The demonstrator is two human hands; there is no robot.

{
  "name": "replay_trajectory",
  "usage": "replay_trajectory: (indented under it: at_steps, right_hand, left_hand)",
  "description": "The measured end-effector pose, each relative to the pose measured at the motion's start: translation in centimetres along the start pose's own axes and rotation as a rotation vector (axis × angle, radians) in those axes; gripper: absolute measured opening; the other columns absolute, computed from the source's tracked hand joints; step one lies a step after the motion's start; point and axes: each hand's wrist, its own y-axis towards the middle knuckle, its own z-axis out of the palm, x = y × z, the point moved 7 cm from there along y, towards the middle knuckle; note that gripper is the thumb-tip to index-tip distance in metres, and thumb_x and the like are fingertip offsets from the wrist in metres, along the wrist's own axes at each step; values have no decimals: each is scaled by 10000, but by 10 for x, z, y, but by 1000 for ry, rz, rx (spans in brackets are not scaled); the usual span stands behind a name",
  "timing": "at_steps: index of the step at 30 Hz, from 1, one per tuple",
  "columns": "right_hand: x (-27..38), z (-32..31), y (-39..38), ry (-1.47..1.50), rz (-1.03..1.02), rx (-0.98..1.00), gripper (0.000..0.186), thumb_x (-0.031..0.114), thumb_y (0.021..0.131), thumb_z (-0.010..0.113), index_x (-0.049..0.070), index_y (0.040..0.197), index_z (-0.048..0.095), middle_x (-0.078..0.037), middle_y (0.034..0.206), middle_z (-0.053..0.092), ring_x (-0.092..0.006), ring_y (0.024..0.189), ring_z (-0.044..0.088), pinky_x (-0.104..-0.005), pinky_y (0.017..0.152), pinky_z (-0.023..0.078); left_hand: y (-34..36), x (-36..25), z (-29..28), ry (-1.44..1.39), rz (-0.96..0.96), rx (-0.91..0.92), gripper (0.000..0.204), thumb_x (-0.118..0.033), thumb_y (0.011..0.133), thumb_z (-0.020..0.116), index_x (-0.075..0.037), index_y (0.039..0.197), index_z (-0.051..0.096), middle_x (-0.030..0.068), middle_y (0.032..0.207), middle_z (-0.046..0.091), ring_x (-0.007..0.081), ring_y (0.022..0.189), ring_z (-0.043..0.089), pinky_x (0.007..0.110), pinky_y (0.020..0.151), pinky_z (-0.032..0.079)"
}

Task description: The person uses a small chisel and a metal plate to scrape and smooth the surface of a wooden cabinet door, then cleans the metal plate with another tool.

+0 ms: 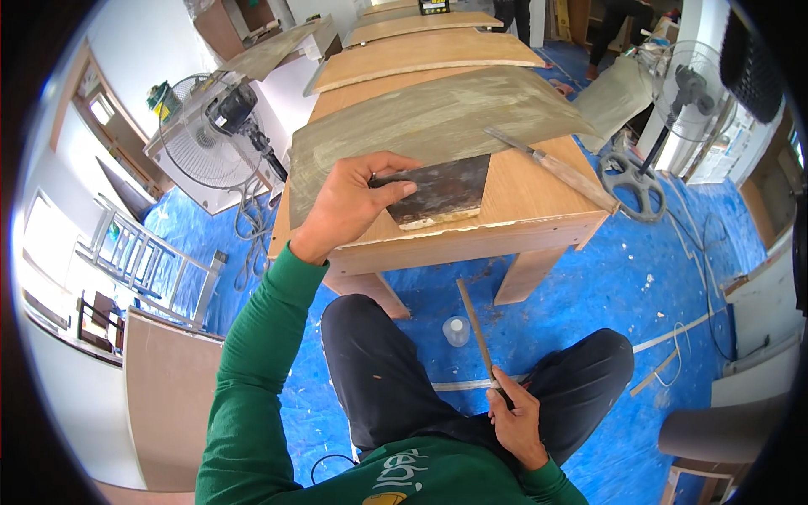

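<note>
My left hand (358,198) pinches a dark trapezoid scraper plate (442,189) between thumb and fingers. The plate lies at the near edge of a wooden worktable (539,189), its pale, chipped-looking edge facing me. Low between my knees, my right hand (515,417) is closed round the dark handle of a long, narrow, flat file-like tool (478,332). That tool points up toward the table, apart from the plate. A wooden-handled tool with a grey blade (576,179) rests on the table's right side. Behind the plate lies a board smeared with grey-green coating (438,109).
More wooden boards (421,61) lie in a row beyond. Standing fans are at left (210,130) and right (686,93). A clear bottle (456,331) sits on the blue floor sheet (623,286) near my knees. A metal ladder (156,261) is at left; people's legs (619,29) show far back.
</note>
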Motion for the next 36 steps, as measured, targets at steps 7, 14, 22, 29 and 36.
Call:
replay_trajectory:
  at_steps: [7, 14, 22, 29, 36]
  right_hand:
    - [-2, 0, -1, -12, 10, 5, 469, 133, 1120, 724, 23, 1571, 654, -34, 958, 708, -78, 695, 614, -255, 589, 529]
    - [-3, 0, -1, -14, 24, 12, 475, 133, 1114, 729, 20, 1568, 654, -50, 1027, 727, -78, 707, 621, -253, 593, 537]
    - [-4, 2, -1, -17, 31, 16, 472, 122, 1104, 736, 28, 1561, 664, -71, 1100, 747, -79, 715, 632, -252, 586, 539]
    - [-7, 3, -1, -16, 34, 19, 478, 117, 1097, 745, 28, 1559, 666, -77, 1133, 751, -80, 716, 639, -255, 579, 541]
    - [0, 3, 1, -58, 28, 24, 475, 86, 1087, 743, 24, 1552, 671, -81, 1108, 757, -76, 715, 644, -256, 576, 545]
  left_hand:
    - [-2, 0, 0, 22, 17, -28, 263, -82, 1001, 849, 14, 1240, 798, 36, 1057, 822, 72, 973, 678, 270, 899, 546]
    - [-2, -2, 1, -4, 14, -23, 254, -94, 1008, 851, 29, 1224, 798, 33, 1024, 813, 69, 948, 672, 268, 868, 542]
    - [0, 13, 1, -35, -23, -50, 247, -146, 1059, 821, 35, 1226, 808, 18, 1001, 806, 66, 926, 661, 265, 842, 540]
    - [3, 18, -1, -4, 14, -63, 266, -194, 1086, 785, 19, 1242, 817, 29, 1025, 820, 78, 957, 675, 285, 884, 554]
    - [6, 22, -1, -35, 27, -66, 264, -202, 1093, 772, 11, 1241, 822, 32, 1018, 820, 76, 960, 668, 289, 898, 554]
